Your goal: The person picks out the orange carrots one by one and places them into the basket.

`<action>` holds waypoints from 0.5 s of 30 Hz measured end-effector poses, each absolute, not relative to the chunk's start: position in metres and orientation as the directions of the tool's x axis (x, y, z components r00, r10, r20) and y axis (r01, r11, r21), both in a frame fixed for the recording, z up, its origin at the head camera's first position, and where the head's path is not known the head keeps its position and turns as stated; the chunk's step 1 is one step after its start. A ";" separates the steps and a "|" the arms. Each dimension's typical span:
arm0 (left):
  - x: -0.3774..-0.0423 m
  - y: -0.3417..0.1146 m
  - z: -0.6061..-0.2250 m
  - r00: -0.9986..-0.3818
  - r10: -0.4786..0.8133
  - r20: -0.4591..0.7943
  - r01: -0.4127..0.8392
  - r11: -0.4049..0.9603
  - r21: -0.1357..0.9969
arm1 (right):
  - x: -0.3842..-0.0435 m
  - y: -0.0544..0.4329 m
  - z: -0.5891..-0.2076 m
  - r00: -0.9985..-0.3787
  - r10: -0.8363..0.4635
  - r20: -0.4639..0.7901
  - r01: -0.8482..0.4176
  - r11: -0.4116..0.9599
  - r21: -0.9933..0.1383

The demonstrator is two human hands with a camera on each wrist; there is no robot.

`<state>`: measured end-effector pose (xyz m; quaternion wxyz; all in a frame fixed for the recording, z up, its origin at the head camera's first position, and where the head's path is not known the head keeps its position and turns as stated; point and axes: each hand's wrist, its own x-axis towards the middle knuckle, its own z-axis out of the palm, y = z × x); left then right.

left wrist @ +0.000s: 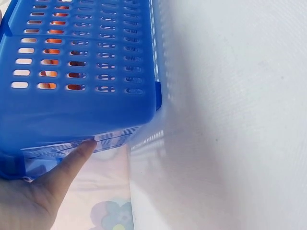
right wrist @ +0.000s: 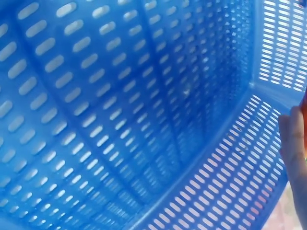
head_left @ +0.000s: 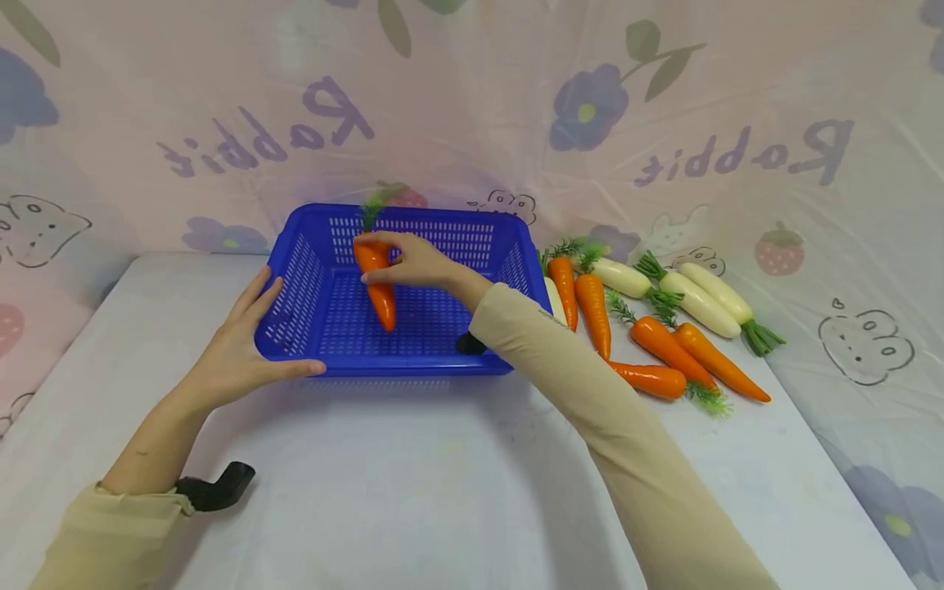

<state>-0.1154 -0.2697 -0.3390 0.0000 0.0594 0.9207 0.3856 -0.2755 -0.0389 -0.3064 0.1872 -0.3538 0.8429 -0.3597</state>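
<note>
My right hand (head_left: 415,260) pinches an orange carrot (head_left: 381,297) near its leafy top, between thumb and fingers. The carrot points tip down over the inside of a blue plastic basket (head_left: 413,365) with slotted walls. At the basket's left end my left hand (head_left: 239,344) is spread, with its fingers along the outer left side and the thumb reaching to the front rim. A finger (left wrist: 76,158) touches the basket's outside in the left wrist view. The right wrist view looks into the basket, with the right hand (right wrist: 295,153) at its edge and only a sliver of carrot showing.
Right of the basket lie several orange carrots (head_left: 667,348) and several white radishes (head_left: 701,303) with green tops. The right forearm crosses the basket's right front corner. A patterned sheet (head_left: 457,98) hangs behind the white table (head_left: 413,492).
</note>
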 end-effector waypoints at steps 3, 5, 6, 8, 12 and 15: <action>-0.116 -0.270 -0.339 -0.993 0.109 0.046 0.110 0.699 0.707 | -0.276 -0.042 -0.309 -0.668 -0.740 -0.080 -0.457 0.492 -0.741; -0.116 -0.270 -0.338 -0.993 0.108 0.046 0.108 0.701 0.705 | -0.275 -0.045 -0.309 -0.661 -0.744 -0.095 -0.445 0.491 -0.749; -0.116 -0.270 -0.338 -0.993 0.106 0.047 0.109 0.701 0.705 | -0.274 -0.047 -0.309 -0.657 -0.747 -0.102 -0.442 0.492 -0.750; -0.116 -0.270 -0.339 -0.993 0.107 0.052 0.112 0.700 0.705 | -0.274 -0.050 -0.309 -0.648 -0.752 -0.116 -0.440 0.495 -0.749; -0.117 -0.270 -0.339 -0.992 0.108 0.062 0.120 0.698 0.706 | -0.274 -0.056 -0.310 -0.633 -0.761 -0.141 -0.445 0.507 -0.738; -0.117 -0.270 -0.339 -0.992 0.109 0.062 0.121 0.695 0.709 | -0.274 -0.061 -0.311 -0.630 -0.763 -0.146 -0.445 0.508 -0.737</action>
